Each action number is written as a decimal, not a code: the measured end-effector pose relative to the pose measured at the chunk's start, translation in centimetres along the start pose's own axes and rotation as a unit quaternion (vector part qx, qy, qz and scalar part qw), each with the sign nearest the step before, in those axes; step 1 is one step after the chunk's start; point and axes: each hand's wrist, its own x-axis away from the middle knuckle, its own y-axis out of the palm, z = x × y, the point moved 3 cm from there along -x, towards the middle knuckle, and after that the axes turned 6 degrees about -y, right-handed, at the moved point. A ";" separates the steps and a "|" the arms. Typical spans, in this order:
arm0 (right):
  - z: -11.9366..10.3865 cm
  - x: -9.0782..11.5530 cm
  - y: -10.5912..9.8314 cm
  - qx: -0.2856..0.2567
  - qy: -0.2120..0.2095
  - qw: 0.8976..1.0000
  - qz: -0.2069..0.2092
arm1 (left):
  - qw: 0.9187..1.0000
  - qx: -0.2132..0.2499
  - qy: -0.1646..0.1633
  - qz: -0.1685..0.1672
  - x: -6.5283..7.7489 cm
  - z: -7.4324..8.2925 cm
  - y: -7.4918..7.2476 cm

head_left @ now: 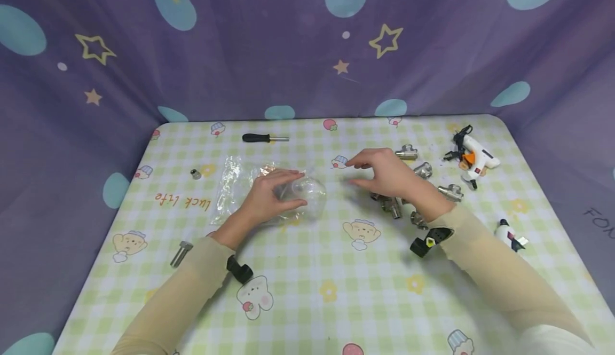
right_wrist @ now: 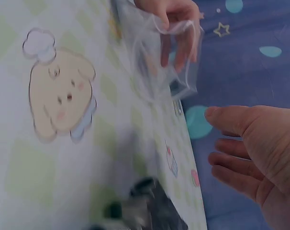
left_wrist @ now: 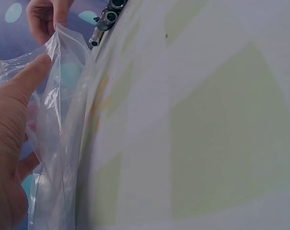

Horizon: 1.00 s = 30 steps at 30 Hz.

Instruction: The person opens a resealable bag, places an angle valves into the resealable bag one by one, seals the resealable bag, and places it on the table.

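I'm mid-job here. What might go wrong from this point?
Three possible risks. The clear plastic bag looks limp, so its open end may collapse if the left hand shifts. The empty right hand is near loose metal fittings; a low sweep could scatter them. The bolt lies close by the left sleeve, which might nudge it.

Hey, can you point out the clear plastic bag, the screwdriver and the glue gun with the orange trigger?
Clear plastic bag [head_left: 234, 184]: head view, on its crinkled clear film.
Screwdriver [head_left: 260, 138]: head view, on its black handle.
Glue gun [head_left: 482, 158]: head view, on its white body.
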 end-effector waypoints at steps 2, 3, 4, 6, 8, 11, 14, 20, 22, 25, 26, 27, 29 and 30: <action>0.5 0.5 -0.4 0.010 0.013 1.000 -0.008 | 1.000 0.002 -0.001 0.000 0.0 0.0 0.0; 0.7 0.7 -0.7 0.013 0.019 1.000 -0.013 | 1.000 0.002 -0.002 -0.001 0.0 0.0 0.0; 0.9 1.0 -0.8 0.015 0.026 0.999 -0.019 | 1.000 0.002 -0.003 -0.001 0.0 0.0 0.0; 1.2 1.5 -1.2 0.019 0.037 0.999 -0.030 | 1.000 0.001 -0.005 -0.002 0.0 0.0 0.0; 1.5 2.0 -1.4 0.023 0.043 0.998 -0.040 | 1.000 0.001 -0.008 -0.004 0.0 0.0 0.0; 2.0 2.9 -1.5 0.030 0.053 0.997 -0.056 | 1.000 0.000 -0.012 -0.006 0.0 -0.1 0.0; 2.4 3.6 -1.4 0.039 0.048 0.996 -0.068 | 1.000 -0.001 -0.012 -0.007 0.1 0.0 0.1; 2.8 4.6 -1.3 0.054 0.026 0.995 -0.083 | 1.000 -0.007 -0.007 -0.006 0.2 0.1 0.1; 2.9 4.7 -1.2 0.057 0.028 0.994 -0.089 | 1.000 -0.007 -0.010 -0.009 0.2 0.0 0.1; 3.0 4.8 -1.2 0.059 0.033 0.993 -0.097 | 1.000 -0.005 -0.016 -0.014 0.2 0.0 0.2; 3.0 4.8 -1.1 0.057 0.035 0.993 -0.099 | 1.000 -0.005 -0.017 -0.015 0.2 0.0 0.2; 3.0 4.7 -1.1 0.055 0.037 0.993 -0.102 | 1.000 -0.005 -0.017 -0.015 0.2 0.0 0.2; 3.0 4.7 -1.1 0.051 0.041 0.992 -0.105 | 1.000 -0.005 -0.019 -0.016 0.2 0.0 0.2; 3.0 4.6 -1.0 0.048 0.043 0.992 -0.107 | 1.000 -0.006 -0.018 -0.016 0.2 0.0 0.2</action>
